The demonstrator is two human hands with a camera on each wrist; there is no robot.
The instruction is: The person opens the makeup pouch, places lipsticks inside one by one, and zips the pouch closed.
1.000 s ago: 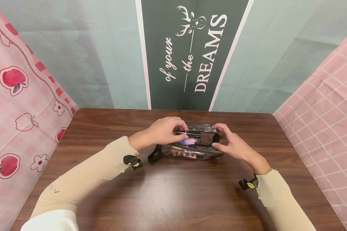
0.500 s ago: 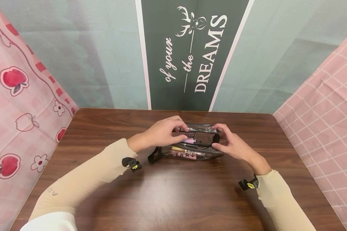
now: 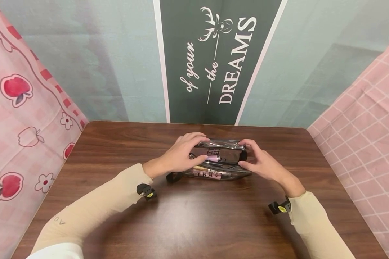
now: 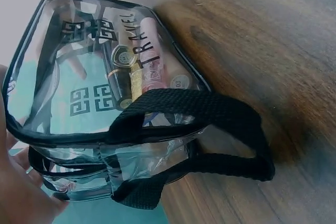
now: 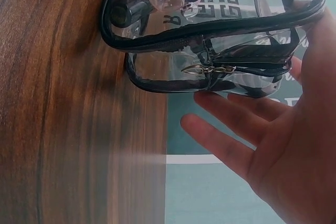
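A clear cosmetic bag (image 3: 230, 175) with black piping stands on the table, its top unzipped toward me. My left hand (image 3: 183, 153) grips its left end, thumb at the near rim and fingers at the far rim. At the right end, my right hand (image 3: 262, 160) holds the rims between thumb and fingers. Through the plastic, the left wrist view shows a black tube (image 4: 121, 87), a pink tube (image 4: 151, 40) and a gold one between them. A lilac item (image 3: 213, 158) lies inside the opening. In the right wrist view, a metal zipper pull (image 5: 195, 69) hangs at the bag's end.
The brown wooden table (image 3: 184, 216) has its back edge just beyond the bag. A black webbing handle (image 4: 210, 107) loops out from the bag's left end. Fabric hangings (image 3: 129, 72) enclose the table at the back and both sides.
A black tube was in my left fingers over the bag; it has left them. My left hand has since spread onto the bag's left end. The right hand has stayed put.
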